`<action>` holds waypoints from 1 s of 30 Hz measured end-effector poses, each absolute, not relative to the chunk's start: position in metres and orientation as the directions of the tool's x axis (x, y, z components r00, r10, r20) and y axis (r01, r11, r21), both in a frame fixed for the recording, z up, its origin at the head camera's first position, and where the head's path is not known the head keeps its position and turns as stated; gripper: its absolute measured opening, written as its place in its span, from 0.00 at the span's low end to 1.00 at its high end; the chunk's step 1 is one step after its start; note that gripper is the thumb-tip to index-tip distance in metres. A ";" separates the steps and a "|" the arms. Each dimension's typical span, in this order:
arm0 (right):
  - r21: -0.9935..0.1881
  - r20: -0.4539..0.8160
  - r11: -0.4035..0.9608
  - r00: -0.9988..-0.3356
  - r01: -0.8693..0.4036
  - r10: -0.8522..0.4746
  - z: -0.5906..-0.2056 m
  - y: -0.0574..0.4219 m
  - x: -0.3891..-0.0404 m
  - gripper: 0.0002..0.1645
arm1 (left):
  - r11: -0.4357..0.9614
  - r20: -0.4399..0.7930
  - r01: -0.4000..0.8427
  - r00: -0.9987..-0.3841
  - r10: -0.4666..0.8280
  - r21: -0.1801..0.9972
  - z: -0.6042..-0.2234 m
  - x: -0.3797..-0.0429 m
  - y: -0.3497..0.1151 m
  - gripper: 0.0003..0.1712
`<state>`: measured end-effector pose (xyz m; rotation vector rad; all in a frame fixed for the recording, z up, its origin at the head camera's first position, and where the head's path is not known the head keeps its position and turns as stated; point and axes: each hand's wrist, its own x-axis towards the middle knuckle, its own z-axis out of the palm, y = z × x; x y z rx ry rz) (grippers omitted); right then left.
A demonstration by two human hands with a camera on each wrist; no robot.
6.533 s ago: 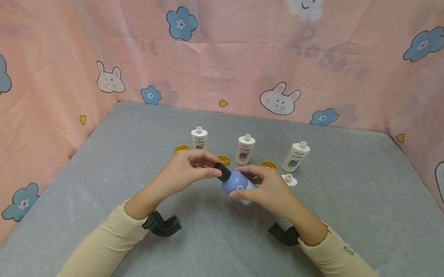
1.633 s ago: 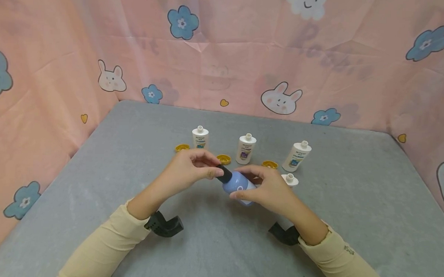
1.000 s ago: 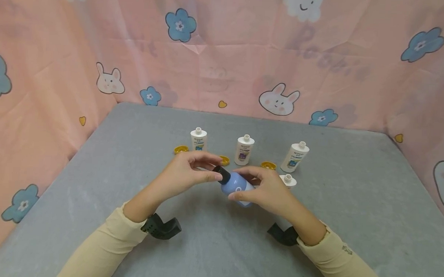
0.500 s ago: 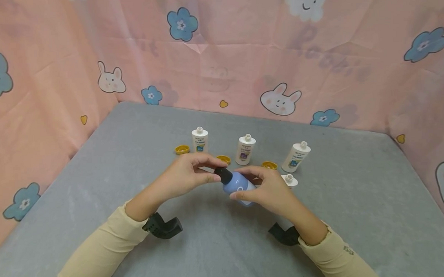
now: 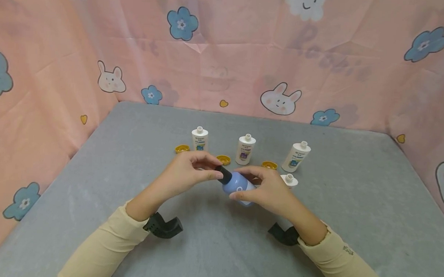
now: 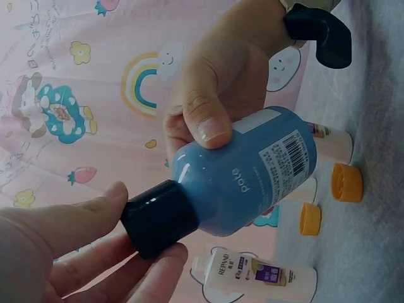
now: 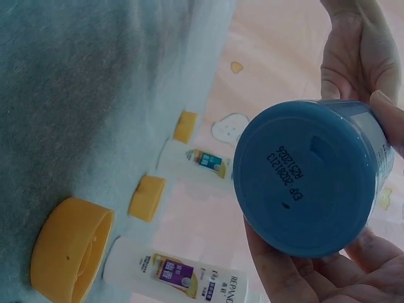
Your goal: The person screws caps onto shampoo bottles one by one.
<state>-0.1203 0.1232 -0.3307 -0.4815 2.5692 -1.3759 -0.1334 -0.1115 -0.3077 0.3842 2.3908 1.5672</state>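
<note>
- Your left hand [image 5: 189, 172] pinches the black cap [image 5: 224, 175] between thumb and fingers, palm off the bottle; likely this leaves the fingertips free to twist or pull.
- Your right hand [image 5: 268, 189] grips the blue bottle [image 5: 238, 185] round its body, thumb on the near side; this probably steadies it against the left hand's effort.
- Bottle is mid-scene between your hands, tilted, cap up to the left, base down to the right and off the table [image 5: 94, 211]. The tilt seems to bring each end to its own hand.
- Cap sits at the neck; you cannot tell how tight.
- Far side: three white bottles [image 5: 245, 151] stand apart in a row, necks bare.
- Yellow caps [image 5: 224, 159] lie on the table, one near and left of each, perhaps to keep pairs together.
- A fourth white bottle [image 5: 290, 180] shows its neck behind your right hand; the rest is hidden.
</note>
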 end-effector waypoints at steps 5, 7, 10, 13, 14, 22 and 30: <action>-0.820 -0.015 0.540 -0.935 -0.192 -0.355 -0.331 0.124 -0.120 0.31 | 0.350 -0.027 0.116 -0.925 0.380 0.929 -0.310 -0.134 -0.111 0.16; -0.821 -0.016 0.538 -0.934 -0.192 -0.357 -0.330 0.124 -0.120 0.31 | 0.335 -0.018 0.125 -0.920 0.392 0.934 -0.310 -0.133 -0.111 0.16; -0.829 -0.016 0.526 -0.931 -0.191 -0.364 -0.330 0.125 -0.120 0.31 | 0.314 0.003 0.147 -0.910 0.416 0.938 -0.310 -0.133 -0.112 0.16; -0.837 -0.014 0.514 -0.930 -0.190 -0.367 -0.330 0.125 -0.120 0.30 | 0.293 0.033 0.181 -0.894 0.447 0.939 -0.310 -0.132 -0.112 0.16; -0.838 -0.014 0.512 -0.930 -0.189 -0.366 -0.329 0.125 -0.120 0.31 | 0.282 0.046 0.195 -0.887 0.460 0.939 -0.310 -0.132 -0.113 0.17; -0.835 -0.002 0.513 -0.932 -0.199 -0.363 -0.330 0.125 -0.120 0.30 | 0.306 -0.022 0.130 -0.895 0.446 0.943 -0.305 -0.131 -0.112 0.22; -0.829 -0.002 0.521 -0.932 -0.201 -0.363 -0.329 0.125 -0.119 0.31 | 0.372 -0.039 0.112 -0.927 0.374 0.922 -0.308 -0.132 -0.110 0.16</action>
